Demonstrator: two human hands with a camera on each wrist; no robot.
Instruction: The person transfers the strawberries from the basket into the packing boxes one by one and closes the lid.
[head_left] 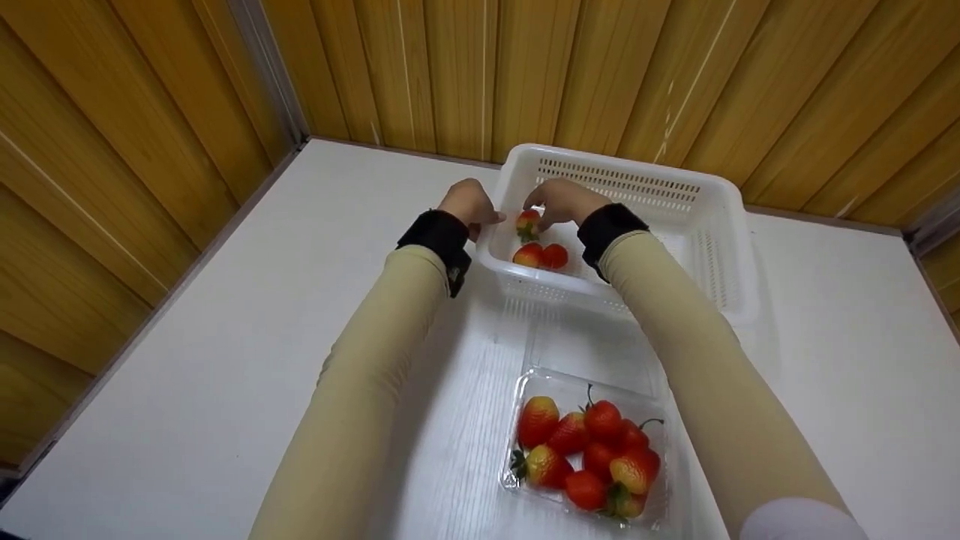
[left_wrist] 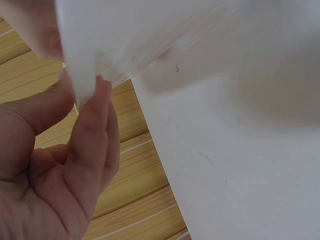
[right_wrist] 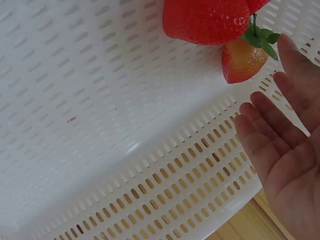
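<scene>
A white perforated basket [head_left: 720, 195] stands at the back of the white table [head_left: 225, 360]. My left hand [head_left: 469, 202] pinches the basket's left rim [left_wrist: 80, 65] between thumb and fingers [left_wrist: 95, 120]. Inside the basket, my right hand [head_left: 562, 201] hovers with its fingers straight [right_wrist: 270, 130]. Its fingertips are right beside a small strawberry [head_left: 527, 223], seen orange-red with a green stem [right_wrist: 242, 60]; whether they touch it I cannot tell. Two more strawberries [head_left: 541, 256] lie on the basket floor, one large and red [right_wrist: 207, 20].
A clear plastic clamshell tray [head_left: 592, 345] lies open near the table's front, with several strawberries [head_left: 592, 450] in it. Wooden panel walls [head_left: 150, 112] close in the table at the back and left. Bare tabletop [left_wrist: 240, 165] stretches left and right of the basket.
</scene>
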